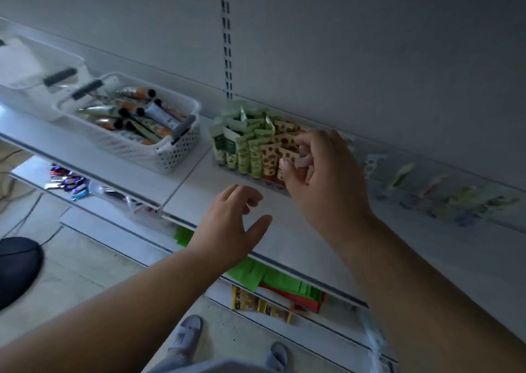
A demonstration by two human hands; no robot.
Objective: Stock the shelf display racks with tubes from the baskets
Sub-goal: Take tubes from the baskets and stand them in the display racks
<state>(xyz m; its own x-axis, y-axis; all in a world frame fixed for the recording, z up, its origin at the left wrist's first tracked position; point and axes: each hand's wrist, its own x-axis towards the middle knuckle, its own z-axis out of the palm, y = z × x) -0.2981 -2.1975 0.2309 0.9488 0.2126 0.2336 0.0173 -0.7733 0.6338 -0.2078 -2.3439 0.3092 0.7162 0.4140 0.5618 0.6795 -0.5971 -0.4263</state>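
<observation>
A clear display rack (225, 168) stands at the back of the white shelf (355, 247). It holds upright green tubes (244, 152) on the left and red-patterned tubes (270, 160) on the right. My right hand (327, 179) is at the rack's right end, its fingertips pinched on the top of a red-patterned tube in the front row. My left hand (230, 222) hovers over the shelf just in front of the rack, fingers spread and holding nothing. Left of the rack, a white perforated basket (182, 156) holds several loose tubes (159, 115) with black caps.
A second white basket (28, 88) sits at the far left of the shelf. A long clear rack (427, 193) runs to the right along the back wall. Lower shelves carry green packs (256, 276) and small items (68, 185). A dark round object (17, 267) lies on the floor.
</observation>
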